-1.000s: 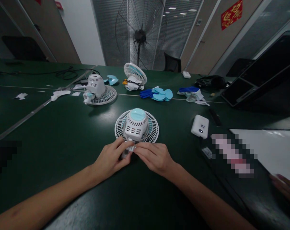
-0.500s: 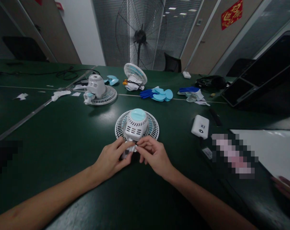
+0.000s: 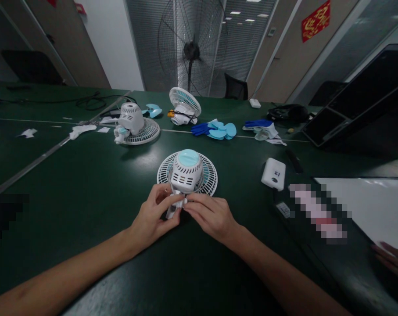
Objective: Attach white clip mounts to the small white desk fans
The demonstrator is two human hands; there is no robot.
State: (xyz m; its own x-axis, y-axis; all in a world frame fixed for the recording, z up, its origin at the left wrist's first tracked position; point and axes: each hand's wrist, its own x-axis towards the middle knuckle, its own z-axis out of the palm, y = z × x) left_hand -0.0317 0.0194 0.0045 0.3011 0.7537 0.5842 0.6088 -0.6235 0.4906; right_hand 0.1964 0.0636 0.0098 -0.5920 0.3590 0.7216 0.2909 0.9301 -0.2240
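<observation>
A small white fan [image 3: 186, 173] lies face down on the dark green table, its round grille under the motor housing and a light blue cap on top. My left hand [image 3: 155, 211] is closed around the white neck piece [image 3: 177, 204] at the fan's near side, thumb and fingers on either side of it. From the right, my right hand [image 3: 213, 214] pinches at the same neck with its fingertips together. A small dark bit shows beside those fingertips, too small to name; what they hold is mostly covered.
Farther back are a second fan [image 3: 133, 120] lying on its grille, a third fan [image 3: 184, 105] tilted up, light blue fan blades [image 3: 222, 130] and blue gloves [image 3: 259, 124]. To the right lie a white power bank [image 3: 274, 173] and a white board [image 3: 376, 197]. Another person's hand [image 3: 391, 261] is at the right edge.
My right hand's fingers have straightened and drawn together at the neck; before, they were more curled. My left hand stays on the neck, and the fan has barely moved.
</observation>
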